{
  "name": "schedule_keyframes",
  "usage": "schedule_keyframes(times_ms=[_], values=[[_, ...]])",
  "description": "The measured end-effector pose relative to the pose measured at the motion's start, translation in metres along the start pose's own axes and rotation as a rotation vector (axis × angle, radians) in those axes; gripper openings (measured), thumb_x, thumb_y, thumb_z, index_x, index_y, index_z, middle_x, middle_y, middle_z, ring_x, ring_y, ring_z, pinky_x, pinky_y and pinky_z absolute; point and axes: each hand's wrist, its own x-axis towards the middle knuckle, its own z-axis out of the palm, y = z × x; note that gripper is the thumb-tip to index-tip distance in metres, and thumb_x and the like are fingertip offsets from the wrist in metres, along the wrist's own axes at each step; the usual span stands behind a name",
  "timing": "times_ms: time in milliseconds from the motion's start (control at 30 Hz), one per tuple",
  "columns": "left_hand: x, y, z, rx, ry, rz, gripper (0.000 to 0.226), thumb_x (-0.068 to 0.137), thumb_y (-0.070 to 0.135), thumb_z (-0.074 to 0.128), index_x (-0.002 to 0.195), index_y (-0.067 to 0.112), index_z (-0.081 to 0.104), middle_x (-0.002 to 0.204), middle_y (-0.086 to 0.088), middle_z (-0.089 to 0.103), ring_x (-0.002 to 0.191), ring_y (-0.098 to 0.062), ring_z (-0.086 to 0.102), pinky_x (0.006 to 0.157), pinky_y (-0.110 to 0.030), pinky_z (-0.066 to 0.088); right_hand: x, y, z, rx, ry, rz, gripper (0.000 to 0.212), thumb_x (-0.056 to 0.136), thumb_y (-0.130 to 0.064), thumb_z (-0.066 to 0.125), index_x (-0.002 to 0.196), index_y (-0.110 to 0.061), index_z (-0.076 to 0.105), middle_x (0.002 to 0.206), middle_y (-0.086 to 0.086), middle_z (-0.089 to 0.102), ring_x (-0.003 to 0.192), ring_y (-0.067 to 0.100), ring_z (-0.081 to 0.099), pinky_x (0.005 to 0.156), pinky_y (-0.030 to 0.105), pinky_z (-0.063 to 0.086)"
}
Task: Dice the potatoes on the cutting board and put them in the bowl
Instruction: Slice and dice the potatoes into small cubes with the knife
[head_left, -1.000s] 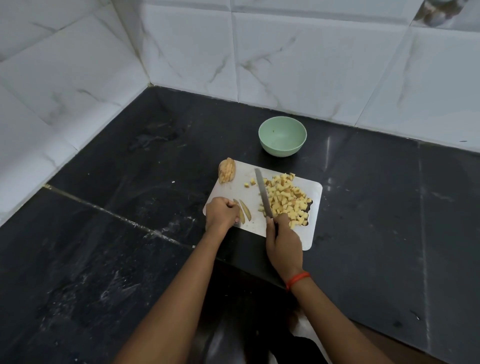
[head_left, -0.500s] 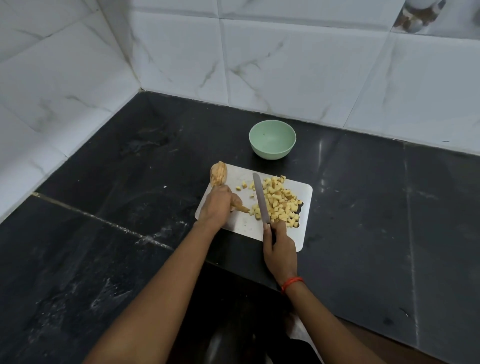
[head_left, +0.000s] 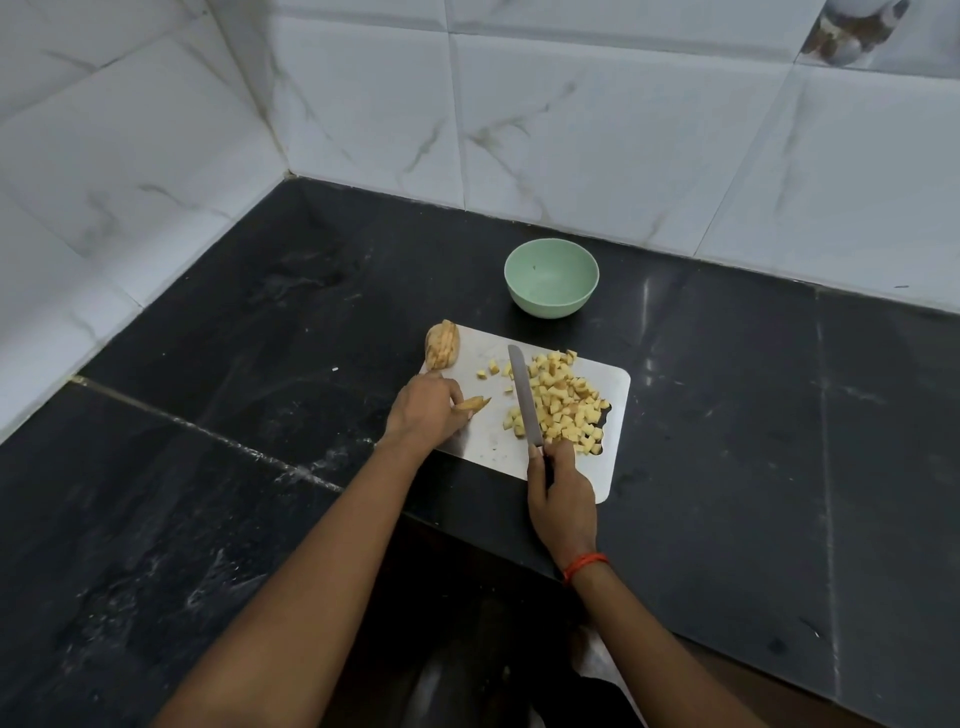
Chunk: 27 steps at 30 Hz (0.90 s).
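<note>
While the left hand (head_left: 423, 413) pinches a few thin pale-yellow potato strips (head_left: 474, 403) between thumb and fingertips, their tips pointing right just above the near-left part of the white rectangular plastic cutting board (head_left: 488, 434), the right hand (head_left: 561, 493) is curled round the dark handle of a long silver-bladed knife (head_left: 524, 397). The index finger is stretched along the base of the blade. The blade points away from the person toward the far edge of the board. Its right side lies against a heap of small yellow diced potato cubes (head_left: 563, 405) that covers the right half of the board; whether the edge touches the board cannot be told. A few loose cubes (head_left: 488, 370) lie left of the blade near the far edge. A brown-skinned, sliced potato piece (head_left: 441, 352) sits at the far left corner, partly overhanging the board. Just beyond the board stands a round pale-green bowl (head_left: 550, 306) on the black stone counter (head_left: 779, 415). An orange thread band (head_left: 584, 566) circles the right wrist. White marble-patterned wall tiles (head_left: 571, 130) rise behind the counter.
</note>
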Motion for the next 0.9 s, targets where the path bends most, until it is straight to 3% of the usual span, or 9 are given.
schedule_keyframes(times_ms=[133, 233, 333, 467, 600, 633, 767, 900], values=[[-0.003, 0.000, 0.001, -0.032, 0.058, -0.012, 0.031, 0.081, 0.042, 0.082, 0.102, 0.027, 0.065, 0.105, 0.004, 0.060, 0.094, -0.015, 0.057, 0.080, -0.034, 0.054, 0.000, 0.000, 0.001, -0.003, -0.003, 0.005, 0.016, 0.103, -0.036, 0.046, 0.093, -0.026, 0.040, 0.060, -0.009, 0.052, 0.047, 0.014, 0.053, 0.040, 0.033, 0.039], [-0.004, 0.004, 0.009, -0.060, 0.110, 0.064, 0.044, 0.080, 0.033, 0.084, 0.118, 0.026, 0.062, 0.118, 0.003, 0.058, 0.107, -0.016, 0.056, 0.093, -0.037, 0.053, 0.001, -0.001, 0.000, 0.004, 0.000, 0.002, 0.017, 0.102, -0.039, 0.044, 0.092, -0.026, 0.039, 0.059, -0.008, 0.051, 0.047, 0.015, 0.053, 0.040, 0.036, 0.041], [-0.007, 0.006, 0.017, -0.065, 0.148, 0.130, 0.034, 0.086, 0.024, 0.079, 0.119, 0.024, 0.069, 0.121, 0.000, 0.060, 0.112, -0.017, 0.056, 0.098, -0.037, 0.051, 0.001, -0.001, 0.000, 0.001, 0.004, -0.003, 0.018, 0.102, -0.040, 0.043, 0.092, -0.026, 0.040, 0.059, -0.009, 0.052, 0.047, 0.014, 0.053, 0.041, 0.034, 0.041], [-0.009, -0.005, 0.026, -0.159, 0.154, 0.087, 0.019, 0.092, 0.018, 0.073, 0.110, 0.020, 0.077, 0.106, 0.004, 0.069, 0.101, -0.016, 0.059, 0.089, -0.037, 0.053, 0.000, -0.001, 0.000, 0.019, 0.008, -0.004, 0.017, 0.102, -0.040, 0.043, 0.092, -0.026, 0.040, 0.059, -0.010, 0.050, 0.046, 0.011, 0.051, 0.041, 0.034, 0.040], [-0.006, -0.015, 0.024, -0.340, 0.199, 0.050, 0.016, 0.093, 0.012, 0.071, 0.106, 0.015, 0.079, 0.107, 0.003, 0.073, 0.097, -0.005, 0.057, 0.083, -0.005, 0.041, 0.000, 0.000, 0.001, 0.002, 0.002, 0.003, 0.016, 0.103, -0.039, 0.044, 0.093, -0.026, 0.041, 0.059, -0.010, 0.051, 0.047, 0.010, 0.051, 0.041, 0.033, 0.039], [-0.006, -0.017, 0.022, -0.378, 0.205, 0.050, 0.015, 0.092, 0.010, 0.071, 0.104, 0.013, 0.079, 0.106, 0.003, 0.073, 0.096, -0.004, 0.058, 0.083, -0.004, 0.041, 0.000, 0.000, 0.001, 0.000, 0.001, 0.002, 0.016, 0.103, -0.039, 0.044, 0.093, -0.025, 0.042, 0.059, -0.010, 0.051, 0.046, 0.010, 0.051, 0.040, 0.033, 0.040], [-0.002, -0.022, 0.019, -0.480, 0.159, 0.058, 0.024, 0.090, 0.005, 0.073, 0.109, 0.018, 0.078, 0.104, 0.004, 0.072, 0.093, -0.004, 0.066, 0.090, -0.022, 0.055, 0.000, -0.001, 0.000, -0.003, -0.002, 0.009, 0.018, 0.102, -0.040, 0.043, 0.093, -0.024, 0.043, 0.059, -0.009, 0.052, 0.047, 0.010, 0.052, 0.041, 0.034, 0.041], [0.000, -0.019, 0.021, -0.415, 0.181, 0.045, 0.028, 0.086, 0.011, 0.079, 0.112, 0.023, 0.075, 0.110, 0.005, 0.068, 0.095, -0.006, 0.062, 0.087, -0.023, 0.054, 0.000, 0.000, 0.001, -0.018, -0.013, 0.019, 0.017, 0.102, -0.040, 0.044, 0.094, -0.025, 0.042, 0.060, -0.008, 0.053, 0.048, 0.011, 0.053, 0.041, 0.036, 0.042]])
